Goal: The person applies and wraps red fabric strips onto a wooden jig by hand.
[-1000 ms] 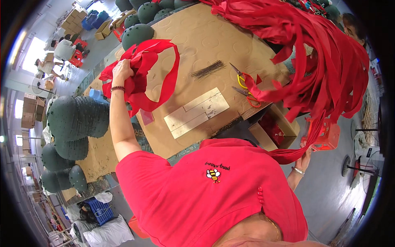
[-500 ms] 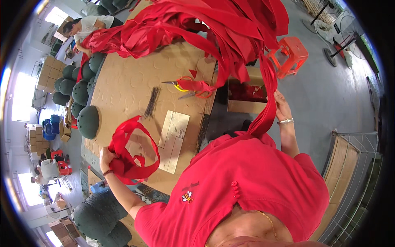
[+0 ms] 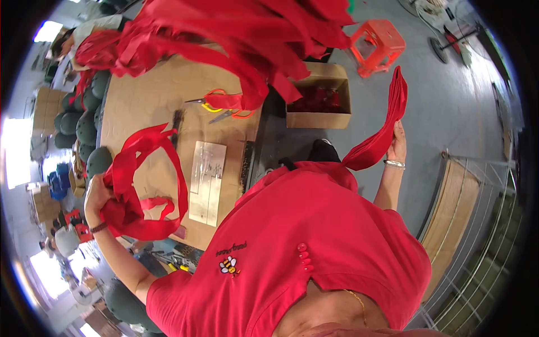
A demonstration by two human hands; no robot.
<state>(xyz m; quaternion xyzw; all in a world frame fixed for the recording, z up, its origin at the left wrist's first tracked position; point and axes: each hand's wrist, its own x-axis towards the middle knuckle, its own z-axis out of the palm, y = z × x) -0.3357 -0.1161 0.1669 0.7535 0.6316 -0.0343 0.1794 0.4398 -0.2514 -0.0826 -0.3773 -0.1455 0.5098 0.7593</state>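
Observation:
My left hand (image 3: pixel 98 197), at the table's left side, is closed around a loose loop of red fabric strips (image 3: pixel 140 222). The loop hangs open over the board, one short end dangling inside it. Out to the right, beyond the table, my right hand (image 3: pixel 397 145) grips a flat, layered bundle of red strips (image 3: pixel 377 140). Its upper end sticks up free, and its lower end reaches my shirt front. A large heap of red fabric strips (image 3: pixel 241 39) covers the table's far end. Two pairs of scissors (image 3: pixel 222 108) lie near that heap, partly under a strip.
A pale rectangular plate (image 3: pixel 208 182) lies near the table edge. An open cardboard box (image 3: pixel 320 119) with red contents stands beside the table, a red stool (image 3: pixel 382 39) beyond it. Dark green domed shells (image 3: pixel 87 126) line the far left. A wire rack (image 3: pixel 466 236) stands right.
The bundle in my right hand, which ran up to the heap, now has a free upper end. My left hand has moved left with the loop. The whole view has shifted.

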